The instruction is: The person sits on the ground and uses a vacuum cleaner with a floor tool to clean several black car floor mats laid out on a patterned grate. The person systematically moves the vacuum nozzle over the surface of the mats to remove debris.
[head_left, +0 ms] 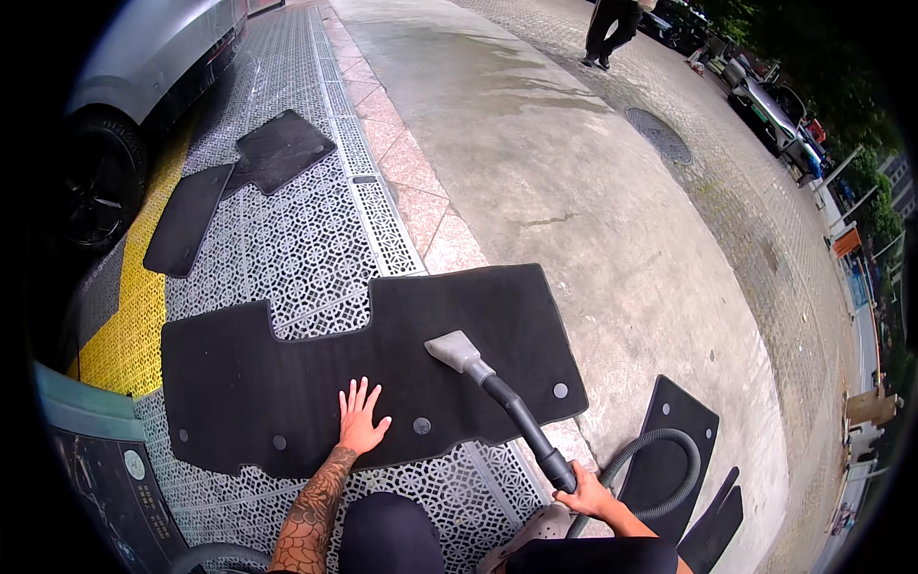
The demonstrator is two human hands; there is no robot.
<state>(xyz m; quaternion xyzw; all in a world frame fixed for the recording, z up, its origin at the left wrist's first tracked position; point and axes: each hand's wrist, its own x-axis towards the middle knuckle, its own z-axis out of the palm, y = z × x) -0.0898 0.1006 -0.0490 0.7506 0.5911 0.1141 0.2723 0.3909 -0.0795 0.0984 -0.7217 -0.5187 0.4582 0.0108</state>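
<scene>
A large black carpet car floor mat with several grey round fasteners lies flat before me, across the grating and a stone border. My left hand presses on its near middle, palm down and fingers spread. In my right hand is the black tube of a vacuum cleaner wand. Its clear, flared nozzle rests on the right half of the mat. From the grip a grey corrugated hose loops to the right, over a smaller black mat.
Two dark mats lie on the patterned plastic grating, near a silver car's wheel. A machine with a green-blue rim stands at lower left. Small black mat pieces lie lower right. A person stands on the paving beyond.
</scene>
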